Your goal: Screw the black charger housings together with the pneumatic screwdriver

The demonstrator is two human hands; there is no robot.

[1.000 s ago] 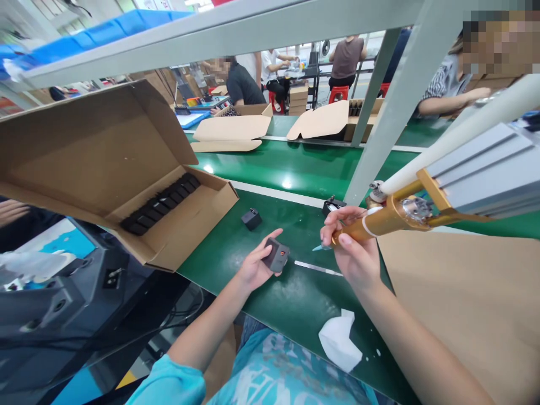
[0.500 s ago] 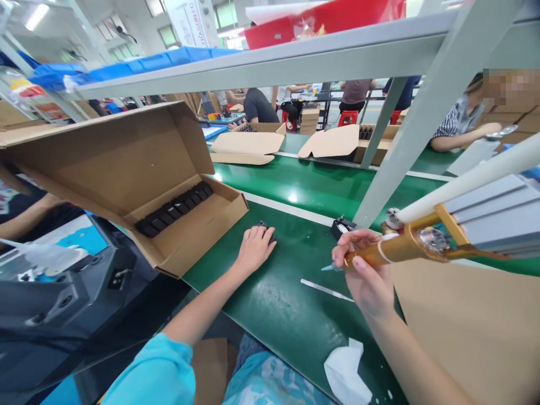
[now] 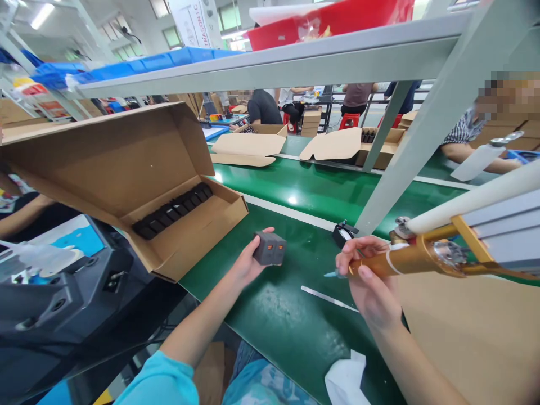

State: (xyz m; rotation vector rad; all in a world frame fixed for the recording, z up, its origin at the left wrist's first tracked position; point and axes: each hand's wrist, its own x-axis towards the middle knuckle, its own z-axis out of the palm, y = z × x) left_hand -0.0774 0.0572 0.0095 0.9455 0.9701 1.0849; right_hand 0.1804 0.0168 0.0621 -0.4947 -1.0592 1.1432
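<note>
My left hand (image 3: 246, 266) is closed around a dark grey block-shaped housing (image 3: 270, 248), held up off the green bench; two small orange spots show on its face. Fingers of my right hand (image 3: 371, 284) wrap the front of a gold-coloured glue dispenser (image 3: 407, 257). Its pale teal nozzle tip (image 3: 331, 275) points left toward the housing, with a gap between them. Below the nozzle, a thin metal strip (image 3: 329, 298) lies on the bench. Left of my left hand stands an open cardboard box (image 3: 211, 242) with a row of black parts (image 3: 172, 209).
A grey shelf post (image 3: 405, 146) slants down behind my right hand. Near it sits a small black item with a white roll (image 3: 343, 232). Crumpled white paper (image 3: 346, 378) lies at the front edge, and a cardboard sheet (image 3: 468, 315) on the right. Co-workers sit beyond the green belt.
My left hand has picked the grey housing up off the bench and turned it so its orange-spotted face shows. My right hand still holds the dispenser in much the same place.
</note>
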